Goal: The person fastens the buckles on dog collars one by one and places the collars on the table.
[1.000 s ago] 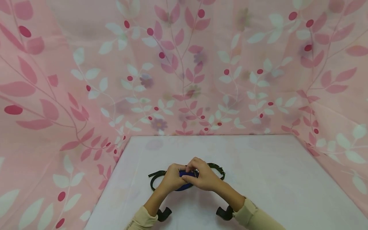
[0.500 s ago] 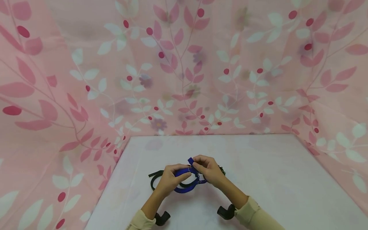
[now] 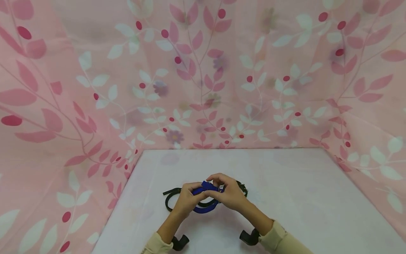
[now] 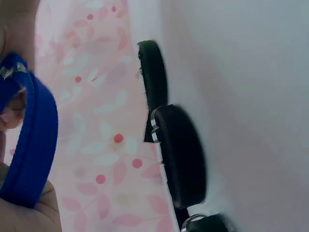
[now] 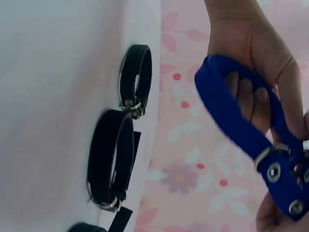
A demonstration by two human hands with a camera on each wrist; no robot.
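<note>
A blue collar [image 3: 204, 210] with metal rivets and a ring is held up in a loop between both hands. My left hand [image 3: 186, 200] grips the band, fingers through the loop in the right wrist view, where the blue collar [image 5: 231, 116] shows its rivets. My right hand [image 3: 233, 194] pinches the collar near its strap end and metal fittings; its fingers partly hide the buckle area. In the left wrist view the wide band of the blue collar [image 4: 41, 140] crosses in front of the left palm.
Several dark collars with metal fittings stand curled on the white table [image 3: 285, 211], including a black collar [image 4: 186, 159] and a dark green collar [image 4: 154, 72]. Pink floral cloth [image 3: 203, 88] hangs behind and at both sides.
The blue strap end first rose upright in my right fingers, then tilted left and lower. My right hand has moved slightly left, closer to the left hand, which stays on the band.
</note>
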